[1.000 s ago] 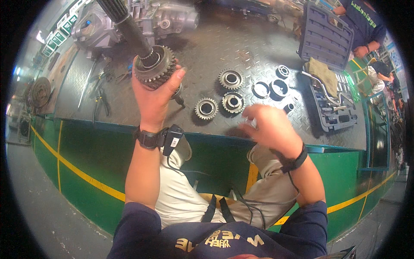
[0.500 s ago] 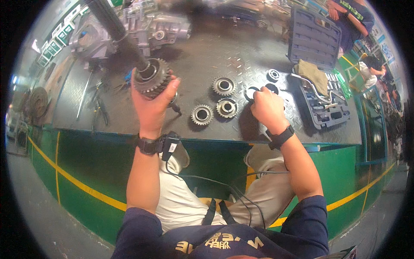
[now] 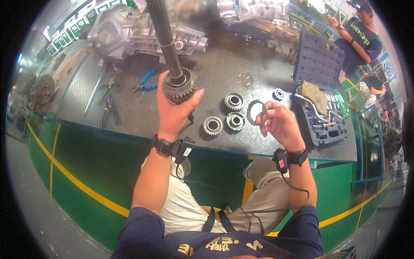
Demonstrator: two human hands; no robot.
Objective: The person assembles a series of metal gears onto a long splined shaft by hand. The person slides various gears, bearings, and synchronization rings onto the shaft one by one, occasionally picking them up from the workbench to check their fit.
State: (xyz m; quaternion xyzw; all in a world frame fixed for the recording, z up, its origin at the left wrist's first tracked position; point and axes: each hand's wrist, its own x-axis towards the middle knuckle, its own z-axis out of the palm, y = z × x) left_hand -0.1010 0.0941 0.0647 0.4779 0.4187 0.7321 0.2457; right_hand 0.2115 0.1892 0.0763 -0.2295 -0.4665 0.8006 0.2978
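My left hand is wrapped round a toothed gear at the lower end of a long splined shaft, which stands tilted upward. On the right, my right hand pinches what looks like a thin dark metal ring, seen nearly edge-on and partly covered by the fingers. A larger toothed ring shows just left of those fingertips. Between my hands, three gears lie on the table: a far gear, a near left gear and a near right gear.
A small bearing lies beyond my right hand. Further right is an open tool case with a cloth. Metal housings stand at the back. Blue-handled pliers and yellow-black pliers lie left. Another person stands far right.
The view has shifted, so the table appears further right and lower. My right hand has lifted from the rings with a thin ring between its fingers. My left hand still grips the gear.
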